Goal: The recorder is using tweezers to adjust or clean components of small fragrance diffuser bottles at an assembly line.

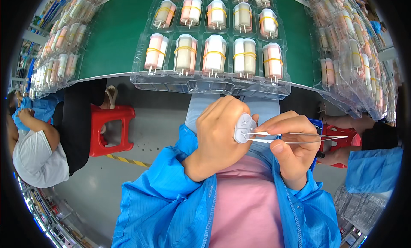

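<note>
White plug (243, 128) in left hand (222, 134), tweezers (299, 138) (perhaps touching) in right hand (291, 147)

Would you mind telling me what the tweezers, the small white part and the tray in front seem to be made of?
Tweezers: thin bright silver blades with a sheen, most likely polished steel.
White part in the left hand: opaque, smooth, moulded shape, probably plastic.
Tray: see-through with glossy highlights and formed pockets, apparently thin clear plastic.
</note>
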Motion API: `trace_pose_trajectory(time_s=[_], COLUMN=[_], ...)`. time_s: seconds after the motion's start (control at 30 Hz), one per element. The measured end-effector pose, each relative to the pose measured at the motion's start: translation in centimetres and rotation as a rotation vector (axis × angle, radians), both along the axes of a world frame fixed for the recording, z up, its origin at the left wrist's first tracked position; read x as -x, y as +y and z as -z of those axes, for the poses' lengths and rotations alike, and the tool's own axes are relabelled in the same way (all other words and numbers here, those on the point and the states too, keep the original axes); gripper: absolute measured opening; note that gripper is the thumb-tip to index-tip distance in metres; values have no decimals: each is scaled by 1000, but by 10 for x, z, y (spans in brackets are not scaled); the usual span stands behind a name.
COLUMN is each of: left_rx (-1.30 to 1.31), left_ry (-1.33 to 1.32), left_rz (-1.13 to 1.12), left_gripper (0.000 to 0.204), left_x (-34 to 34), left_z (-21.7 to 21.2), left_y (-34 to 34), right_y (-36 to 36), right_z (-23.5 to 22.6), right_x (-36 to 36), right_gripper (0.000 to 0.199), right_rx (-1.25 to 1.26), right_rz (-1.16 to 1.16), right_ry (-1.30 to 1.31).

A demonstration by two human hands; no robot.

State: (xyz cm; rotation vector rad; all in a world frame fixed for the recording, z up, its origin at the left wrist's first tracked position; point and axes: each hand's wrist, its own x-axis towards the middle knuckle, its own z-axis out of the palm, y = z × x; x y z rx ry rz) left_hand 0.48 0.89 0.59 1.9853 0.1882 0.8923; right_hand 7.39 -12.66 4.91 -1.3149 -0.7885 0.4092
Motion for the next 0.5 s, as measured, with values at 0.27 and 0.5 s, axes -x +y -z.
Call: trace_pose_trajectory(time_s=[0.27,0.5], left_rx=[-56,32], left_ry=[-5,86], left_rz=[58,298], left_gripper=[32,52], left_x=[2,4], left_z=[0,-5], left_y=[3,-11], right_y=[6,10], right_z=[10,17], right_x=[4,-5], right_gripper=[25,23], right_rx=[-187,-245], right_rz=[57,293], right_ry=[102,257])
